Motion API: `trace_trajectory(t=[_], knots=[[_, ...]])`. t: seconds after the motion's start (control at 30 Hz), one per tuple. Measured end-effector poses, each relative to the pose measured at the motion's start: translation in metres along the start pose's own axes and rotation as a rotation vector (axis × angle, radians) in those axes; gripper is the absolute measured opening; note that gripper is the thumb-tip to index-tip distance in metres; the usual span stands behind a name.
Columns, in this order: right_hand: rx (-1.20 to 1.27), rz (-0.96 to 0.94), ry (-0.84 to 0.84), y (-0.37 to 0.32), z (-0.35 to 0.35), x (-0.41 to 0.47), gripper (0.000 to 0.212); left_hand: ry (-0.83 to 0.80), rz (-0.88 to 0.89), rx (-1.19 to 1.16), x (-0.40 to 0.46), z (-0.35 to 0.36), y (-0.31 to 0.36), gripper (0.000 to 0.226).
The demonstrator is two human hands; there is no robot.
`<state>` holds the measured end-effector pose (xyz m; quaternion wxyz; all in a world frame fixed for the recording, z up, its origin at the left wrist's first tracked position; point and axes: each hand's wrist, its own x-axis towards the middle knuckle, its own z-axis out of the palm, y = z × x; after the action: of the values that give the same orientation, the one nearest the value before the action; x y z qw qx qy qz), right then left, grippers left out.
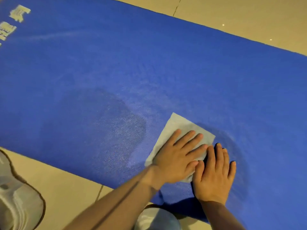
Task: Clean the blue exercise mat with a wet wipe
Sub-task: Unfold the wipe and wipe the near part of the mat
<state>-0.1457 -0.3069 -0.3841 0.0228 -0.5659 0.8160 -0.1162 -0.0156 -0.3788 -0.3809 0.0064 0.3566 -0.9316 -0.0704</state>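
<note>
Wet wipe looks thin, limp, bunch-prone, lying flat near the blue exercise mat front edge: left hand pins it with flat fingers, right hand flat alongside, neither grip closed; best pressed with spread palm.

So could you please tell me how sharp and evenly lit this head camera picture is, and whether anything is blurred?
Head view: warm, dim light; the left hand on the wipe and the right hand on the mat look fairly sharp; the left forearm is streaked by motion blur; the white print at the mat's far corner is smeared and unreadable; wide-angle bending curves the mat's edges.
</note>
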Motion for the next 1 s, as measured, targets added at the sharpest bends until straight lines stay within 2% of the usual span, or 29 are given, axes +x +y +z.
trace_trajectory(t=[0.07,0.13,0.23,0.33,0.37,0.43,0.53,0.6,0.77,0.83,0.93,1.0], knots=[[0.003,0.001,-0.001,0.001,0.0,0.001,0.057,-0.006,0.123,-0.031,-0.011,-0.001,-0.036,0.054],[0.009,0.012,0.001,0.001,-0.002,0.001,0.058,0.007,0.025,-0.018,-0.029,-0.002,-0.086,0.057],[0.02,0.018,-0.004,-0.001,-0.003,0.001,0.058,0.063,-0.466,-0.005,-0.082,-0.015,-0.152,0.062],[0.021,0.02,-0.027,0.001,-0.003,0.0,0.059,0.045,-1.048,-0.117,-0.147,-0.029,-0.165,0.073],[0.024,0.021,-0.028,0.002,-0.003,0.0,0.059,0.039,-1.155,-0.133,-0.161,-0.031,-0.154,0.075],[0.021,0.023,-0.025,0.001,-0.003,0.0,0.059,0.052,-1.206,-0.132,-0.171,-0.025,-0.123,0.075],[0.014,0.014,-0.021,0.0,-0.003,-0.001,0.059,0.06,-1.145,-0.097,-0.161,-0.013,-0.078,0.068],[0.017,0.012,-0.017,0.0,-0.003,0.0,0.059,0.061,-1.029,-0.071,-0.145,-0.007,-0.048,0.066],[0.028,0.017,-0.006,-0.001,-0.004,0.0,0.059,-0.014,-0.406,-0.095,-0.092,-0.002,0.025,0.07],[0.026,0.014,0.007,-0.001,-0.004,0.0,0.058,-0.022,-0.233,-0.065,-0.081,0.002,0.02,0.068],[0.031,0.016,0.005,-0.001,-0.003,0.0,0.058,-0.062,0.032,-0.053,-0.075,-0.002,-0.022,0.064],[0.025,0.02,0.0,-0.001,-0.003,0.0,0.059,-0.085,0.084,-0.045,-0.067,-0.006,-0.063,0.066]])
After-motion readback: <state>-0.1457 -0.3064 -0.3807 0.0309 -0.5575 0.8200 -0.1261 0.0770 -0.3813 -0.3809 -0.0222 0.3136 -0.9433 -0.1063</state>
